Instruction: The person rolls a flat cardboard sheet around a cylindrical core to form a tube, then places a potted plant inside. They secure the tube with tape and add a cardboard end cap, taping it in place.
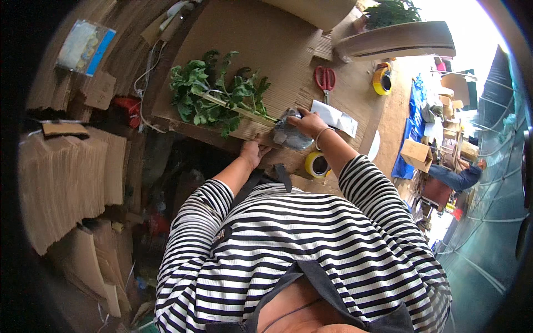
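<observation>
Head view. Right hand, bracelet at wrist: fingers on crumpled grey, see-through plastic; firmness of grip unclear. Left hand at near edge of cardboard-covered worktop, just beside the plastic; finger closure unclear. Leafy green stems lie left of the plastic, a pale strip running across them toward it. Beyond the right hand: white sheet, then red-handled scissors. Yellow tape rolls: one beside right forearm, one farther off. Far left: stacked cardboard. Far right: another person, blurred.
</observation>
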The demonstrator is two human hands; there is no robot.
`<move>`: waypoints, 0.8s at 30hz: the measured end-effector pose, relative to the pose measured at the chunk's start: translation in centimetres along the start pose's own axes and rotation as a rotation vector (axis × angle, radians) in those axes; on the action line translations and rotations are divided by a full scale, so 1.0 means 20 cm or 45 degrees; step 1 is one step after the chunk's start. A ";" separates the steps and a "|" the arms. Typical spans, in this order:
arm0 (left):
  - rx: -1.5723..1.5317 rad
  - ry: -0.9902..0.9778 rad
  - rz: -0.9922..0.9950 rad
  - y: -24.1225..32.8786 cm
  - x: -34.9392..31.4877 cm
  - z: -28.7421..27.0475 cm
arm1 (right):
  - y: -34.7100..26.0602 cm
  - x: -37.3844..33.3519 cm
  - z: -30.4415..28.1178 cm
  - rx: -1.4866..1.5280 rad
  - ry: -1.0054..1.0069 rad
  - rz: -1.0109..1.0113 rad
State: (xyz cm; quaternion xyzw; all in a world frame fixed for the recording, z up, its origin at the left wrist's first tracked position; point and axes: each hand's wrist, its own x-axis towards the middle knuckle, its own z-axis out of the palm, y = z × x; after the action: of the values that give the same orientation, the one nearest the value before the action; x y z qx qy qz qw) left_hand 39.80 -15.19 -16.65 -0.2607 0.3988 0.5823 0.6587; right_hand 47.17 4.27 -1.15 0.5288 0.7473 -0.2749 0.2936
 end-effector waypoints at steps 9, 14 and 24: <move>0.005 0.086 0.012 -0.05 -0.09 -0.03 | -0.02 -0.05 0.07 -0.116 -0.087 0.039; 0.027 0.015 0.023 -0.04 -0.14 0.00 | -0.05 -0.07 0.04 -0.164 -0.061 0.072; -0.005 0.076 0.015 -0.04 -0.12 0.00 | -0.06 -0.12 0.01 -0.112 -0.049 0.055</move>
State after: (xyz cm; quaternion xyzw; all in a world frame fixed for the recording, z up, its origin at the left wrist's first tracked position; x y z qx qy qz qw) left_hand 40.65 -16.73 -14.85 -0.2770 0.4187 0.5789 0.6426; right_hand 46.73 2.15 0.58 0.5260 0.7413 -0.2456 0.3368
